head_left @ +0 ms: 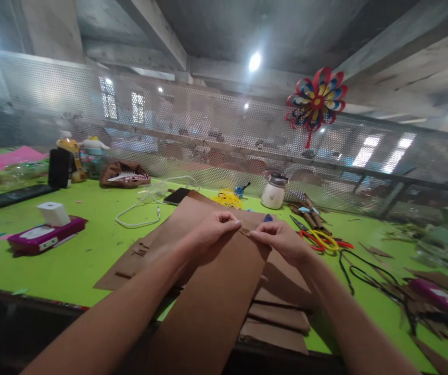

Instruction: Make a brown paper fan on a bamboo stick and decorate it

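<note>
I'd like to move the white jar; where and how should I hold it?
Probably grip the white jar around its body, below the dark lid, coming from the near side: it stands upright, with the mesh screen behind it.

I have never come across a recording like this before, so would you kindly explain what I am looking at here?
Certainly. There is no machine: these are a person's bare hands, seen by a camera worn on that person's head, facing forward and down. There is just this one view. The left hand and right hand pinch the far edge of a brown cardboard sheet. More cardboard pieces lie beneath it on a bright green table. To the left sit a purple power strip and a white charger; farther back stands a dark-lidded jar.
</note>
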`<state>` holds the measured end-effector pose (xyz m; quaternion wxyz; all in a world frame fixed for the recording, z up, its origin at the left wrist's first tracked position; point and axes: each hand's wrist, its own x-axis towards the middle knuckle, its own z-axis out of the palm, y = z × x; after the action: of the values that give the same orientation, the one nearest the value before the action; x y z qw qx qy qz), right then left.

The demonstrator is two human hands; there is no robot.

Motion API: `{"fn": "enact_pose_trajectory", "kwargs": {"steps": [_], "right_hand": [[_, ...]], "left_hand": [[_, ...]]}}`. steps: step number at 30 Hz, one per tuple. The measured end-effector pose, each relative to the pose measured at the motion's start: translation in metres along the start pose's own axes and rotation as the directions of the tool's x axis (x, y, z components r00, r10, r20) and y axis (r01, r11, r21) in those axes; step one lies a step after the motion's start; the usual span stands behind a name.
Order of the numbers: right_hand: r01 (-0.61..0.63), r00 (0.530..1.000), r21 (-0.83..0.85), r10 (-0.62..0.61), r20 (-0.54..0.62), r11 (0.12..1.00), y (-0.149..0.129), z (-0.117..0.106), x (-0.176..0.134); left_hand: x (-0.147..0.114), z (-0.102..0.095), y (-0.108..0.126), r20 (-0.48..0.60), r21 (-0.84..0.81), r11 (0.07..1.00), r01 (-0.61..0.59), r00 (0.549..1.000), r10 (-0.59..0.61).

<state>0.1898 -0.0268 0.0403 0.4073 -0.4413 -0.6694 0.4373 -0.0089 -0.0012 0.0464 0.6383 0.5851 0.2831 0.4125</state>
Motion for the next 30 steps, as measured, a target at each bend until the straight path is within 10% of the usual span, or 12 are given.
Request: {"fn": "enact_pose_trajectory", "kwargs": {"steps": [30], "right_hand": [[0.021,1.000,-0.138,-0.020,0.014,0.990,-0.002,0.001,-0.001]], "left_hand": [[0.007,-0.010,0.003,0.152,0.376,0.926,0.005,0.986,-0.067]]}}
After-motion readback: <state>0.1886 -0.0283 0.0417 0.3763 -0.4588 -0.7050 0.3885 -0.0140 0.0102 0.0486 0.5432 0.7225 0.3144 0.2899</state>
